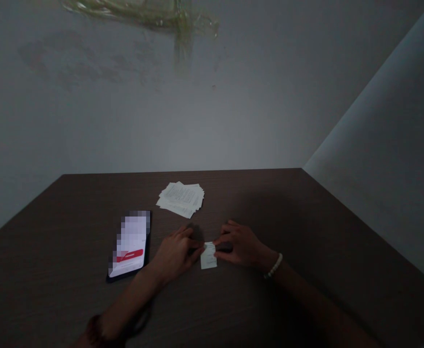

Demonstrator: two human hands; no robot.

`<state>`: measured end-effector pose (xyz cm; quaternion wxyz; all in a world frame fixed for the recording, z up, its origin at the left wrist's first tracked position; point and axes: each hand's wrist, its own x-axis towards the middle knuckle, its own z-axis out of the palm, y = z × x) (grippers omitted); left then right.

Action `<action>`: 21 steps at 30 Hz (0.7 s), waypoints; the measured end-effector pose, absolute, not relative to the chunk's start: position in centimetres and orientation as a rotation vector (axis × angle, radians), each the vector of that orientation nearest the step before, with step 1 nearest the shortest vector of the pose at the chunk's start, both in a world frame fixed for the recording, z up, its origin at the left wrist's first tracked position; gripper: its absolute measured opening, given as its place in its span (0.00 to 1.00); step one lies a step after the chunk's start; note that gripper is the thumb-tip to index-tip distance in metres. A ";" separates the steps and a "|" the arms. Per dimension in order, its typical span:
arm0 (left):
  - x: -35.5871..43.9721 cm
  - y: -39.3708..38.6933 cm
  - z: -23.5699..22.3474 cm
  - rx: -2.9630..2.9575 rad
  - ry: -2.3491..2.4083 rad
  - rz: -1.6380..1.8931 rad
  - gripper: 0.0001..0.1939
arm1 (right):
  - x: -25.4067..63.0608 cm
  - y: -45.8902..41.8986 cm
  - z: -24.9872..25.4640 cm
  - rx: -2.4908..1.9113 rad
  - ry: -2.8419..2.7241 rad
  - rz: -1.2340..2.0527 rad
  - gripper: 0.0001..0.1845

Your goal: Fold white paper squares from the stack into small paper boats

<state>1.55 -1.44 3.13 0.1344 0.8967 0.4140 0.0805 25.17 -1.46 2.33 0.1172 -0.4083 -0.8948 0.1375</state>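
A small white slip of paper with faint printed lines lies between my two hands, close to the table surface. My left hand pinches its upper left edge between thumb and finger. On the opposite side, my right hand grips the slip's upper right edge in the same way. The top of the slip looks creased, though the fingertips hide part of it. Beyond my left hand rests a loose pile of printed paper sheets.
A phone with a lit screen lies to the left of my left hand. The dark wooden table meets a grey wall at the back and another wall along the right. Glossy tape is stuck high on the back wall.
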 end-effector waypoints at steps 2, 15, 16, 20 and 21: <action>1.6 -1.4 3.1 2.596 1.200 0.227 0.16 | 25.3 -1.8 2.1 -1.218 -2.584 0.411 0.18; 1.3 -1.2 2.6 2.584 1.245 0.214 0.16 | 25.2 -2.5 1.8 -1.211 -2.527 0.421 0.23; 1.3 -1.2 2.6 2.580 1.244 0.215 0.17 | 25.2 -2.4 1.8 -1.208 -2.529 0.419 0.24; 1.1 -1.1 2.6 2.578 1.240 0.196 0.25 | 25.2 -2.5 2.0 -1.217 -2.544 0.431 0.27; 1.0 -1.1 2.6 2.582 1.237 0.192 0.27 | 25.2 -2.5 2.0 -1.225 -2.544 0.437 0.28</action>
